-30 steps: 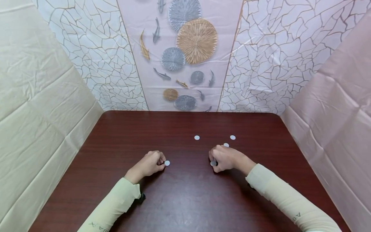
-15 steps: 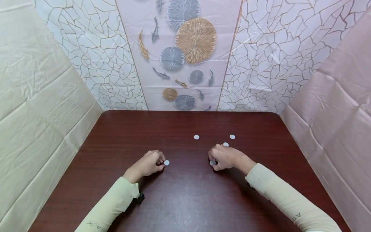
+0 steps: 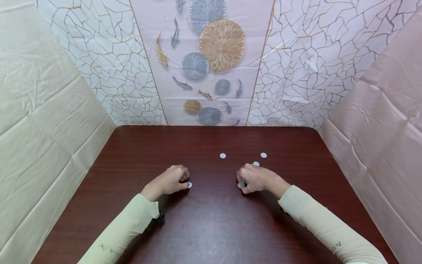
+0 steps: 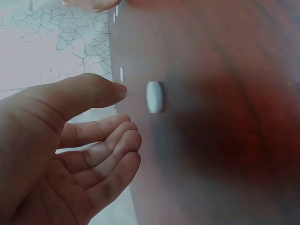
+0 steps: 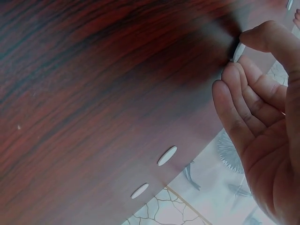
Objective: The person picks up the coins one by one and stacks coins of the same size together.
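Near the middle of the table, my left hand (image 3: 169, 179) hovers beside a white round disc (image 4: 154, 97). In the left wrist view the thumb and loosely bent fingers are apart, with a gap between them and that disc, which lies on the wood. My right hand (image 3: 255, 178) rests low over the table farther right. Its thumb and fingertips pinch another white disc (image 5: 239, 51) at its edges, seen greyish in the head view. Just behind the right knuckles lies a further disc (image 3: 256, 164), partly covered by the hand.
Two more white discs lie toward the back of the dark red-brown table (image 3: 211, 220): a left one (image 3: 222, 156) and a right one (image 3: 263, 155). A patterned cloth (image 3: 204, 73) hangs behind the table, and pale cloth walls (image 3: 49, 110) flank it.
My left hand's fingers have lifted and moved slightly back from its disc, and the thumb now overlaps the disc in the head view. The right hand has held its place.
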Available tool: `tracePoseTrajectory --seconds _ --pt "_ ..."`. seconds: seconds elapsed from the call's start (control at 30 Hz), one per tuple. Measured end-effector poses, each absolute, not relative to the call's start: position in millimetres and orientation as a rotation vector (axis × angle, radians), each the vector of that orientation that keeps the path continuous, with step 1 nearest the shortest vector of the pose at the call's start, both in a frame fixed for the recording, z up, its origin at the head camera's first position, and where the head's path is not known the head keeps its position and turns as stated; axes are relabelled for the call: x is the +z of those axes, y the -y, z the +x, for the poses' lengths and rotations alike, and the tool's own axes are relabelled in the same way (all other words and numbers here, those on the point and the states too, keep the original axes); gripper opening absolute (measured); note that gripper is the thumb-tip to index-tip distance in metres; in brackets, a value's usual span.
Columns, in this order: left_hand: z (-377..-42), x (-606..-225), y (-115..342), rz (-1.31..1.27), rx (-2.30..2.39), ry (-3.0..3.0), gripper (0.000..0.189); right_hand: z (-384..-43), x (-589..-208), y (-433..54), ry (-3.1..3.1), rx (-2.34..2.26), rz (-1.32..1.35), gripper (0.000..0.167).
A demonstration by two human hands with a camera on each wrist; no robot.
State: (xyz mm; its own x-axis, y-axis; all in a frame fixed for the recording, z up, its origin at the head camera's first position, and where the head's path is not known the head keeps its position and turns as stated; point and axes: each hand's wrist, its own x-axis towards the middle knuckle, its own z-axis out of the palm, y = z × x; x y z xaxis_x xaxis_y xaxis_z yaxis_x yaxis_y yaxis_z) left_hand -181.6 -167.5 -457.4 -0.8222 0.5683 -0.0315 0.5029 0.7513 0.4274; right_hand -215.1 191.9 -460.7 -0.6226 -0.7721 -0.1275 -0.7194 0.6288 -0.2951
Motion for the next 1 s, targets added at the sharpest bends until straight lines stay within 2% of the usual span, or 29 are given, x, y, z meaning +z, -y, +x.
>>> tracePoseTrajectory --seconds 0.4,1.0 --pt "-200 -435 145 0.914 0.521 -2.767 0.031 -214 -459 -192 -2.592 -0.341 -1.199 0.014" --pt "-236 -434 104 0.981 0.433 -2.752 0.047 -212 -459 -192 -2.612 -0.324 -1.206 0.014"
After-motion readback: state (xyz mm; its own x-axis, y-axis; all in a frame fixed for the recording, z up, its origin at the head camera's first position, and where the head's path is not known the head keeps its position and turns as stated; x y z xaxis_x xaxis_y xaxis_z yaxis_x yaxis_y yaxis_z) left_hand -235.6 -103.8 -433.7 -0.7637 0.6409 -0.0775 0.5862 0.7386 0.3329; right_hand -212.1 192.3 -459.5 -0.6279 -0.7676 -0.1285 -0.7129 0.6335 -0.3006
